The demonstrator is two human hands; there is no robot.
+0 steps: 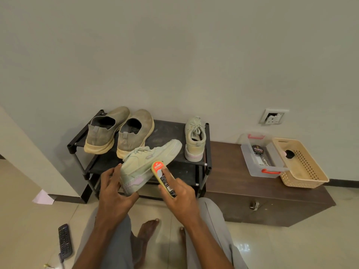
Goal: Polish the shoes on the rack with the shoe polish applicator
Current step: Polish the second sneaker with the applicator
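Observation:
My left hand (114, 189) grips the heel of a pale green sneaker (147, 164), holding it tilted in front of the black shoe rack (167, 131). My right hand (177, 189) holds the shoe polish applicator (162, 176), orange-topped with a yellow sponge edge, pressed against the sneaker's side with my index finger along it. The matching pale green sneaker (195, 138) stands at the right end of the rack's top shelf. A pair of dusty brown slip-on shoes (118, 131) sits on the left of that shelf.
A dark wooden chest (252, 199) stands right of the rack, carrying a clear plastic box (260, 167) with a polish tin (257, 150) and a beige basket (305, 171). A remote control (65, 241) lies on the tiled floor at my left. My bare feet are below.

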